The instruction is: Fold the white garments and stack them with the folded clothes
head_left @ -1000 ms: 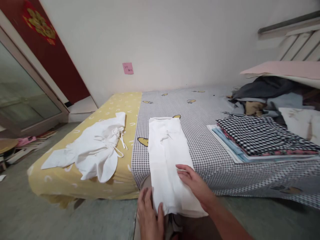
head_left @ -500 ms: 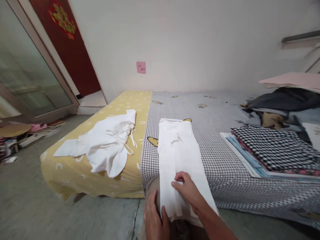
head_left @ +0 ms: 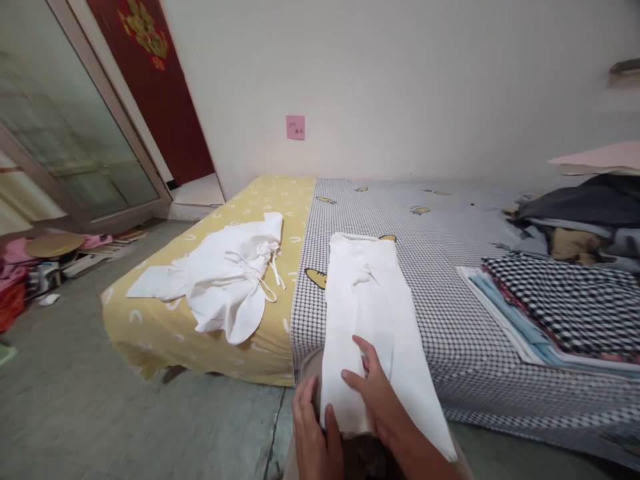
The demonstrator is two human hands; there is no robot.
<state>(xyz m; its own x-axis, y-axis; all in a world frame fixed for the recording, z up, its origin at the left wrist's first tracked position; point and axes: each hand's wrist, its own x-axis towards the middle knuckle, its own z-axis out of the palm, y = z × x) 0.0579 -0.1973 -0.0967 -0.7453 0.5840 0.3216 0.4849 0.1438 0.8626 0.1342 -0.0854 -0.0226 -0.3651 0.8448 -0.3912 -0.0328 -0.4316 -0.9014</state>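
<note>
A long white cloth piece [head_left: 350,313] runs from the checked bed cover down over my knees, with a small gathered tie or knot near its far end. On its near part rests my right hand [head_left: 375,390], thumb and forefinger apart, fingertips touching the fabric. Beside the cloth's lower left edge, my left hand [head_left: 316,433] lies over my knee with its thumb on the cloth and its fingers spread from it. To the left, a white garment [head_left: 225,277] with thin drawstrings lies crumpled on the yellow cover.
The bed has a yellow patterned cover [head_left: 273,200] and a checked cover [head_left: 450,313]. Folded cloths [head_left: 565,303] and a heap of dark clothes [head_left: 590,207] lie at right. A pink note [head_left: 295,127] is on the wall. Floor items include a round tan lid-like disc [head_left: 55,245].
My right hand's fingers have gone from curled together to spread on the cloth, and the cloth's fold has shifted to the right. The view has turned slightly left.
</note>
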